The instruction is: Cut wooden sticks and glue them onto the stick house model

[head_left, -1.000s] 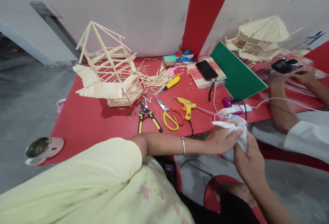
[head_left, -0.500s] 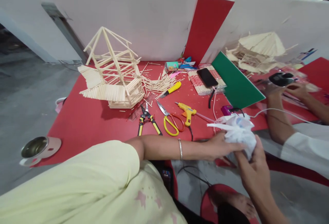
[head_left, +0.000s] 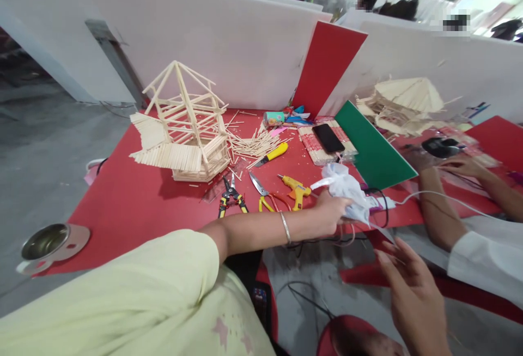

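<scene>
My left hand [head_left: 332, 212] is closed round a crumpled white plastic bag [head_left: 345, 188] and holds it over the front edge of the red table [head_left: 131, 209]. My right hand [head_left: 411, 285] hangs lower, off the table, with its fingers spread and nothing in them. Just left of the bag lie a yellow glue gun [head_left: 295, 188], yellow-handled scissors [head_left: 265, 195] and black-and-yellow pliers [head_left: 231, 199]. A stick-built house frame [head_left: 183, 127] stands at the back left of the table.
Loose sticks [head_left: 253, 143], a yellow knife [head_left: 272, 154], a phone [head_left: 328, 138] on stick bundles and a green board [head_left: 371, 146] lie further back. Another person's arms [head_left: 445, 203] work at the right beside a second stick house [head_left: 402, 105]. A steel cup [head_left: 44, 241] sits low left.
My right hand has let go of the white bag and dropped away, open. My left hand has lifted the bag up and leftward toward the table. The view has tilted upward.
</scene>
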{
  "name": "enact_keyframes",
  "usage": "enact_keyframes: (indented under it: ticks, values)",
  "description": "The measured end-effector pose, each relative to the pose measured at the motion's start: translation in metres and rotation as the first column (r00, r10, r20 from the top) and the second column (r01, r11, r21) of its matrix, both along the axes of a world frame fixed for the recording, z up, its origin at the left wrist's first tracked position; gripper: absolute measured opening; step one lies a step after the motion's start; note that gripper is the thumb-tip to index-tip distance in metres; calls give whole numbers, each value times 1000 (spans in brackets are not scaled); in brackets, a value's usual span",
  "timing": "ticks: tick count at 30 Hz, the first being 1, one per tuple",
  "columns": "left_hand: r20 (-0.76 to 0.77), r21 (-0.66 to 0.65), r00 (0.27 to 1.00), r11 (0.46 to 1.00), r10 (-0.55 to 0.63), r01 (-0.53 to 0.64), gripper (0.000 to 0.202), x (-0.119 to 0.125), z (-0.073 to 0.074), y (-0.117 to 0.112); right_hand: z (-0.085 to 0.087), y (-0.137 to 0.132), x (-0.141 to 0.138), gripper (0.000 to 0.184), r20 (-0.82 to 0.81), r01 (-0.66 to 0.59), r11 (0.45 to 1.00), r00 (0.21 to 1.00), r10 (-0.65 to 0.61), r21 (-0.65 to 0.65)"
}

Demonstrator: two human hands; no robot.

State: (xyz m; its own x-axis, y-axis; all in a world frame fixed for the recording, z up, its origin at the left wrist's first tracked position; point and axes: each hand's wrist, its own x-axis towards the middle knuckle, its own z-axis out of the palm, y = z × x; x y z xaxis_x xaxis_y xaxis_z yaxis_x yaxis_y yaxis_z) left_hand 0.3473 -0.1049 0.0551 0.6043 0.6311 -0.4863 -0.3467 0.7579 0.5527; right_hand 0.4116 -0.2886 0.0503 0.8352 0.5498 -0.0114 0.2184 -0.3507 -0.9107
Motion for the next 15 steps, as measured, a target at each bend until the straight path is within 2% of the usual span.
enact_keyframes:
  ticks: [4,7,9,12,15]
  values:
    - [70,-108,997,994,22,-15,27,9,7,41,7,1,-2,87,28,-6,997,1000,8,-76]
    - [96,-128,989,987,109,-96,20,14,16,76,13,3,-2,83,81,14,986,997,-1,-164]
    - [113,-124,983,983,148,-134,19,16,21,95,15,3,0,81,90,14,985,996,2,-173]
    - [137,-96,974,982,178,-165,20,19,22,112,13,3,4,81,57,2,990,998,5,-138]
    - [111,-75,972,977,208,-200,21,21,19,115,11,2,8,80,23,27,992,999,-24,-127]
